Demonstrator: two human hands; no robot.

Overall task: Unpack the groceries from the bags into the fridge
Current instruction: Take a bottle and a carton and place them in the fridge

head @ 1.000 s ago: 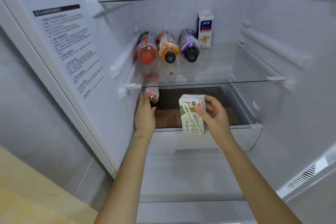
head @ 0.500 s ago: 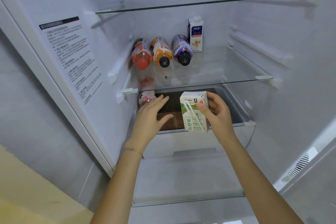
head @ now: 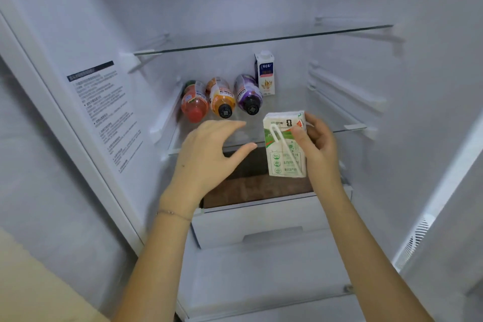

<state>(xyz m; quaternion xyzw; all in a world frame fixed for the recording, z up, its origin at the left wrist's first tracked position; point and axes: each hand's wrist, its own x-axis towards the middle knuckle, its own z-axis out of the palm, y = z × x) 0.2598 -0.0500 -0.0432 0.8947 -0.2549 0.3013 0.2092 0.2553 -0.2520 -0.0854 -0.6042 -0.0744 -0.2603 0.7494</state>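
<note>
My right hand [head: 317, 144] grips a white and green drink carton [head: 285, 144] with a straw on its face, upright in front of the lower glass shelf [head: 326, 112]. My left hand [head: 206, 157] hovers to its left with fingers spread, holding nothing. On the shelf lie three bottles on their sides: a red one [head: 194, 102], an orange one [head: 221, 98] and a purple one [head: 248, 94]. A white and blue carton [head: 265, 73] stands upright behind them.
Below the shelf an open white drawer [head: 261, 219] shows a brown inside. An upper glass shelf [head: 261, 40] spans the fridge. A printed label [head: 104, 112] is stuck on the left wall. A white vent [head: 415, 238] sits at the lower right.
My left hand came off the pink bottle in the drawer and rose in front of the shelf. The right hand lifted the carton from drawer height to shelf height.
</note>
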